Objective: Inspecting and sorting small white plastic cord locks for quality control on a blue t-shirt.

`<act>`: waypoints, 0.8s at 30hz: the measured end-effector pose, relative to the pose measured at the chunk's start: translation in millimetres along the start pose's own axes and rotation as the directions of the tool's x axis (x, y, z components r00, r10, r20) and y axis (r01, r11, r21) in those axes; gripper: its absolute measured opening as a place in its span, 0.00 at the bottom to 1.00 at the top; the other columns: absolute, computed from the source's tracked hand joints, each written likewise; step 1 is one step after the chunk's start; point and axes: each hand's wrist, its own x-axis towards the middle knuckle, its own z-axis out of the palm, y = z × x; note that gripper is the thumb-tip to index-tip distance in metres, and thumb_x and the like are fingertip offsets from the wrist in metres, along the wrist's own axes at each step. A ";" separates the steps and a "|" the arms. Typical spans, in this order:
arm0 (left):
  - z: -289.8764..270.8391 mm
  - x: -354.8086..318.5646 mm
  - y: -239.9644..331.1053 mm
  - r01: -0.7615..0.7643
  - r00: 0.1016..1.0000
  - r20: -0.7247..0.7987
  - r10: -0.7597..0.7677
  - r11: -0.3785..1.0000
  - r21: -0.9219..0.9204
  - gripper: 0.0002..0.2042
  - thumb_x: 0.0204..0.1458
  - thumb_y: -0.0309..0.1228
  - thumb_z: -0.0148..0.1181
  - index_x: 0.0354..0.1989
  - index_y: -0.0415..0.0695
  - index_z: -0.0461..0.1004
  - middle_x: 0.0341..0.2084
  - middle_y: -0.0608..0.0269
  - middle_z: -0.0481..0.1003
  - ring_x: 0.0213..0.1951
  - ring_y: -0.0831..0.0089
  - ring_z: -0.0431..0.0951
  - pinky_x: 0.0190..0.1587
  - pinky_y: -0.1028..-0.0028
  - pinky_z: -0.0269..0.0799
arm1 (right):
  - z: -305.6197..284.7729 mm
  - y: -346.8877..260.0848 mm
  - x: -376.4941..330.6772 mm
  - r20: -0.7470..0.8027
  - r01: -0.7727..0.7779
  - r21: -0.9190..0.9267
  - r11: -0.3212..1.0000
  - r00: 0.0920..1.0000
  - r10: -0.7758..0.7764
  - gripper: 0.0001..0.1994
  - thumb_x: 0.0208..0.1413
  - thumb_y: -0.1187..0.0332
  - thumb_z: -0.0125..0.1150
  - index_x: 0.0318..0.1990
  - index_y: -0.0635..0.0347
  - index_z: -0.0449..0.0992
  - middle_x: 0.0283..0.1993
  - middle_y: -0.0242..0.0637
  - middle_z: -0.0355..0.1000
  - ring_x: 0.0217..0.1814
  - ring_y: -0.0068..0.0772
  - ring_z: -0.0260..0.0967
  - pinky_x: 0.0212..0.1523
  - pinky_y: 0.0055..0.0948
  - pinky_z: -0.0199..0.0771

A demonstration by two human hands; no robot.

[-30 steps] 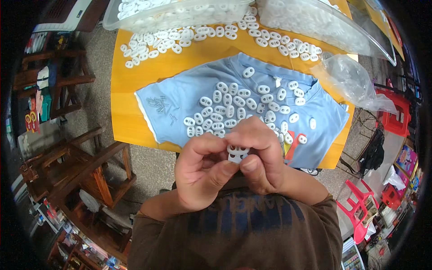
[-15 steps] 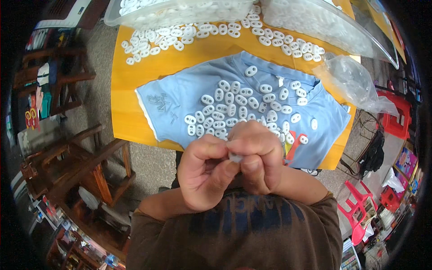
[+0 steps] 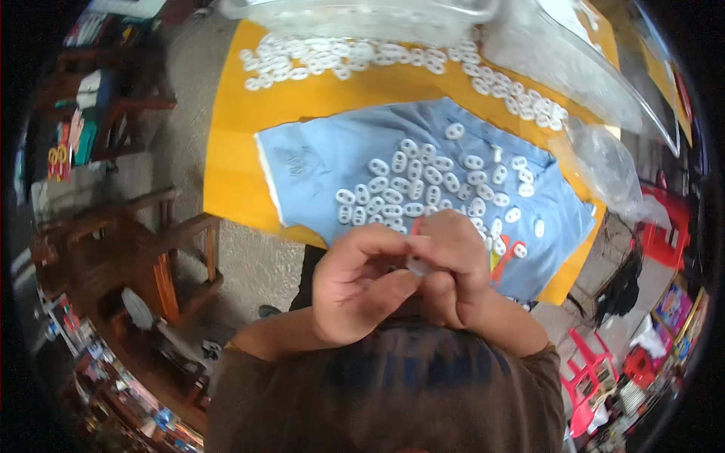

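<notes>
My left hand (image 3: 353,283) and my right hand (image 3: 455,264) meet in front of my chest, fingertips pinched together. Between them is a small whitish plastic piece (image 3: 417,264), mostly hidden by the fingers; its exact shape cannot be made out. A bit of red (image 3: 417,225) shows just beyond the right fingers, too small to name. Past my hands a light-blue garment (image 3: 321,166) lies spread out. Scattered over it are several white oval plastic pieces with two holes each, such as the single piece (image 3: 455,131) near its far edge.
The garment lies on a yellow tabletop (image 3: 234,166). Many more white oval pieces (image 3: 302,57) lie along its far side, by translucent plastic tubs (image 3: 362,26). A clear plastic bag (image 3: 604,162) rests at the right. Wooden furniture (image 3: 162,287) stands left, a pink-red stool (image 3: 585,377) lower right.
The whole view has turned slightly, so table, garment and tubs sit further right. My hands stay together on the small piece, and the red bit now shows beyond my right fingers.
</notes>
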 end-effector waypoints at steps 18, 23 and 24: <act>-168.6 -109.3 -25.2 0.216 0.328 -0.859 0.393 0.854 0.473 0.13 0.51 0.21 0.46 0.46 0.42 0.65 0.33 0.68 0.66 0.34 0.79 0.63 0.38 0.79 0.60 | -66.1 -7.2 -45.1 -0.587 -0.578 -0.063 0.814 0.681 0.437 0.10 0.56 0.74 0.48 0.45 0.67 0.66 0.34 0.33 0.63 0.35 0.21 0.59 0.41 0.20 0.59; -148.8 -65.4 -8.6 0.130 0.353 -0.719 0.598 0.730 0.671 0.12 0.53 0.22 0.48 0.46 0.37 0.64 0.43 0.60 0.67 0.45 0.73 0.65 0.50 0.73 0.62 | -95.2 -10.6 -74.4 -0.600 -0.608 -0.176 0.774 0.690 0.405 0.07 0.56 0.75 0.49 0.41 0.66 0.68 0.38 0.35 0.65 0.38 0.22 0.60 0.42 0.20 0.60; -131.8 -50.9 -3.3 0.104 0.378 -0.689 0.618 0.711 0.695 0.11 0.53 0.22 0.48 0.45 0.36 0.64 0.42 0.59 0.67 0.45 0.72 0.66 0.50 0.74 0.62 | -98.2 -7.0 -82.6 -0.598 -0.627 -0.183 0.757 0.682 0.421 0.06 0.56 0.76 0.50 0.40 0.65 0.69 0.41 0.37 0.67 0.41 0.24 0.61 0.44 0.21 0.60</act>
